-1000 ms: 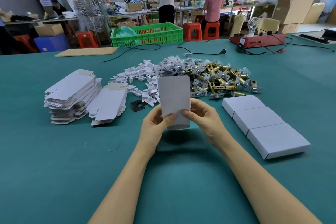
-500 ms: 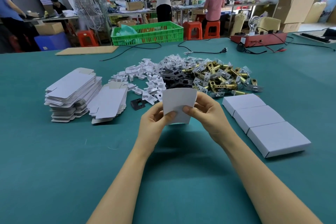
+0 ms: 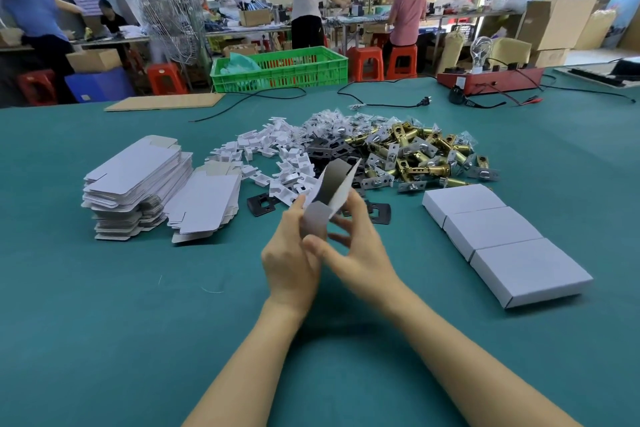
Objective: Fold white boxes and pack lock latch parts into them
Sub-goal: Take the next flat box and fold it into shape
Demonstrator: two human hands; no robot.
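both hands, left hand (image 3: pixel 289 263) and right hand (image 3: pixel 358 253), pinch the half-opened box blank (image 3: pixel 334 189) (motion blurred); uneven pressure could crease a panel crooked, or it slips onto the desk (image 3: pixel 104 322).

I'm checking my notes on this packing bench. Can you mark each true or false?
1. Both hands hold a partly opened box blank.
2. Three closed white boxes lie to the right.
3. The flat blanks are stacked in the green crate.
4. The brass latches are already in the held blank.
1. True: the left hand and right hand grip the box blank.
2. True: three closed boxes lie in a row.
3. False: the flat blanks sit on the table, left of the hands; the crate stands behind the table.
4. False: the latches lie in a pile on the table.
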